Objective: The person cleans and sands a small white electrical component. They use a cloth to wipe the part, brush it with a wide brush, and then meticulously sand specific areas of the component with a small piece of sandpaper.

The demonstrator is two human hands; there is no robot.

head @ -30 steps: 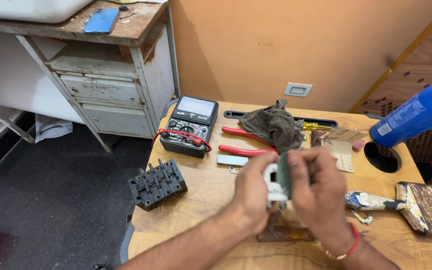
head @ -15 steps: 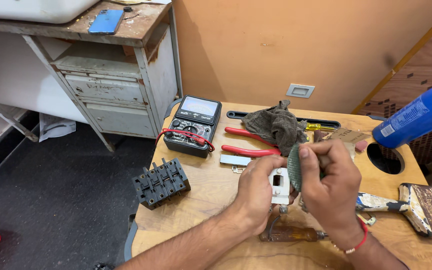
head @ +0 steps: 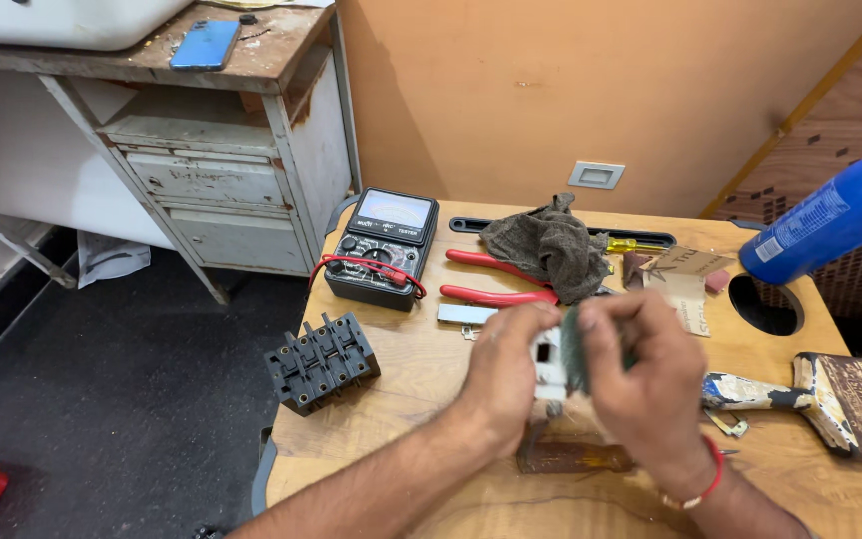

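Note:
Over the wooden table (head: 401, 399), my left hand (head: 504, 377) grips a small white switch-like part (head: 549, 367). My right hand (head: 641, 384) holds a green scrubbing pad (head: 570, 344) pressed against that part's right side. Both hands are blurred by motion. A brown-handled tool (head: 573, 457) lies on the table just below my hands, partly hidden by them.
A black terminal block (head: 322, 361) sits at the left. Behind the hands are a black multimeter with red leads (head: 381, 248), red-handled pliers (head: 496, 279) and a grey rag (head: 548, 247). A paintbrush (head: 810, 391) lies right, below a round hole (head: 762, 304). A blue can (head: 830, 215) juts in.
My right hand with the green pad has shifted left and down against the white part, after being raised off it half a second ago. The camera view moved slightly.

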